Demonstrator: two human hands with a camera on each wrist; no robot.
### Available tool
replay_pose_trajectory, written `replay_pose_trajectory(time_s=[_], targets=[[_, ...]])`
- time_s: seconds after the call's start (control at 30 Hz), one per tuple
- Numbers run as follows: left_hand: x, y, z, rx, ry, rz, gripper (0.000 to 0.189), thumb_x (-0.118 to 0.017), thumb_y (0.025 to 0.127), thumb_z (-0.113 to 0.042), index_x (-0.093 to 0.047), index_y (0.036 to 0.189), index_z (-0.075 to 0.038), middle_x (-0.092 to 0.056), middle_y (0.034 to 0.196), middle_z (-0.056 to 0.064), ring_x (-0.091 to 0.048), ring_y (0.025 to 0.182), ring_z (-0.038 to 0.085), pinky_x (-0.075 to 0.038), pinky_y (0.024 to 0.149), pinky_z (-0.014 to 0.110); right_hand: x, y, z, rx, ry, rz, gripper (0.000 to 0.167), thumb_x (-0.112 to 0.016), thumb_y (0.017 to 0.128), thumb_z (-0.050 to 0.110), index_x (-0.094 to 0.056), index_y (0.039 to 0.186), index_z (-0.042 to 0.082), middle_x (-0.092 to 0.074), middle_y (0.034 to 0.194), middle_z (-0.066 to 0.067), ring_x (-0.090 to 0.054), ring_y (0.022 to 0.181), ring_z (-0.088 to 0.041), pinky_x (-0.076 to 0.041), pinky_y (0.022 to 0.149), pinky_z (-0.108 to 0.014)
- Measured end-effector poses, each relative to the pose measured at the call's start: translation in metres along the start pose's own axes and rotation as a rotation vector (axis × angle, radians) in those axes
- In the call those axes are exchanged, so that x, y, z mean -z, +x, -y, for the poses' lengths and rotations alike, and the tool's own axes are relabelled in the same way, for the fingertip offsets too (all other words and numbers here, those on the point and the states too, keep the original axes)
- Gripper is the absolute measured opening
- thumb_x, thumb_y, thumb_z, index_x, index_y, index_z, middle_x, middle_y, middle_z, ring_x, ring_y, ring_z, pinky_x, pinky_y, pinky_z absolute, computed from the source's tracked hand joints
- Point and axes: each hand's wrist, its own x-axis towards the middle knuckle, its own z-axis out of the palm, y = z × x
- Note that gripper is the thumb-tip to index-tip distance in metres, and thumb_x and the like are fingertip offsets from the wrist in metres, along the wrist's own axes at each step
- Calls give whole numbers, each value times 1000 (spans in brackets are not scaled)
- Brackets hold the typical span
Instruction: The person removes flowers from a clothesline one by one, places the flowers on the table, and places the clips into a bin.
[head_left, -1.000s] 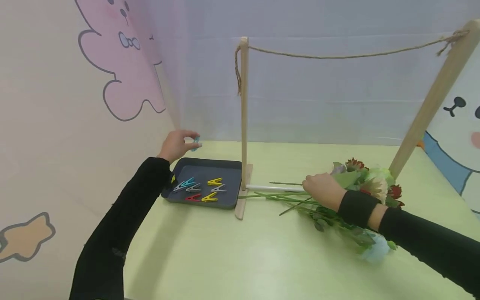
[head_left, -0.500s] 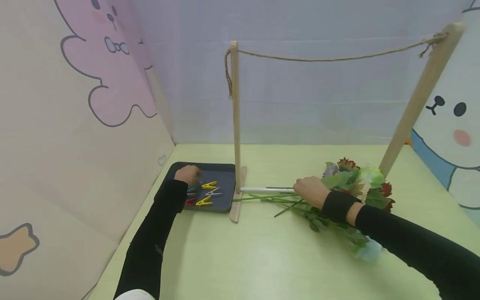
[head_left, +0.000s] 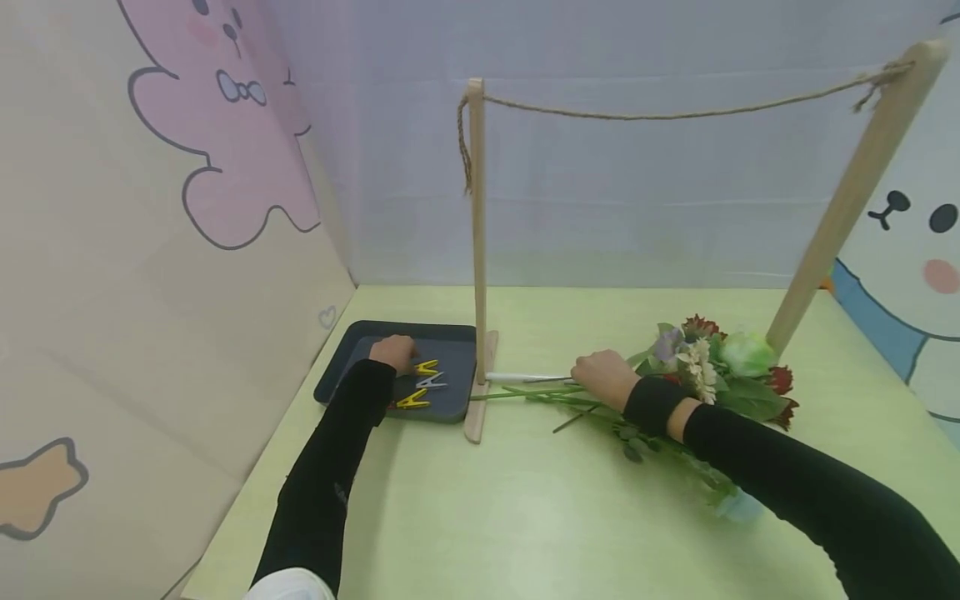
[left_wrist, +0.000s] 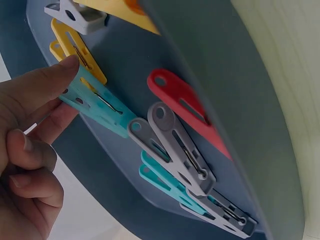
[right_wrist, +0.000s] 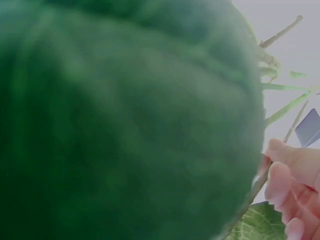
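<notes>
In the left wrist view, my left hand (left_wrist: 35, 120) pinches a translucent light blue clothespin (left_wrist: 100, 105) between thumb and fingers, low over the dark grey tray (head_left: 450, 335). Close by lie a yellow clothespin (left_wrist: 82, 55), a grey clothespin (left_wrist: 175, 150), a red clothespin (left_wrist: 187, 112) and a turquoise clothespin (left_wrist: 170, 182). Over at the flower pile, my right hand (head_left: 606, 381) pinches a thin brown stem (right_wrist: 256, 189), as the right wrist view shows. A large blurred green leaf (right_wrist: 125, 125) hides most of that view. Artificial flowers (head_left: 701, 371) lie beside that hand.
A wooden left post (head_left: 478, 233) on a flat foot stands against the tray's right side. Twine (head_left: 637, 117) runs from it to a leaning right post (head_left: 855, 200). A white rod (head_left: 525, 377) lies low between them. The left wall (head_left: 187, 333) borders the table.
My left hand has come down from above the tray's back edge, with a light blue clothespin, to the clothespins inside. My right hand has shifted slightly left along the stems.
</notes>
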Motion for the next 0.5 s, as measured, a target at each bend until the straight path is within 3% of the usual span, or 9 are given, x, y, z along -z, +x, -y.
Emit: replay_pose_trajectory(time_s=[0.17, 0.33, 0.5], targets=[[-1, 9, -5, -14, -8, 13, 39, -75, 77, -19, -66, 113, -9, -67, 110, 9, -64, 97, 27, -52, 81, 41, -3, -3, 2, -5, 6, 22, 16, -69, 78, 1, -61, 67, 10, -53, 62, -2, -40, 50, -10, -37, 45, -22], [4, 10, -10, -50, -1, 23, 41, -74, 77, -19, -65, 116, -10, -66, 112, 9, -63, 99, 26, -52, 81, 39, 1, -7, 1, -21, 0, 8, 13, -69, 78, 2, -61, 70, 9, -54, 64, -3, -42, 50, -11, -36, 45, -22], [13, 6, -19, -116, -8, -40, 43, -70, 81, -18, -60, 122, -9, -63, 117, 10, -59, 106, 28, -49, 89, 40, 17, -10, -6, -67, 114, -50, 4, -68, 80, 8, -64, 79, 8, -58, 71, -5, -49, 54, -13, -40, 48, -22]])
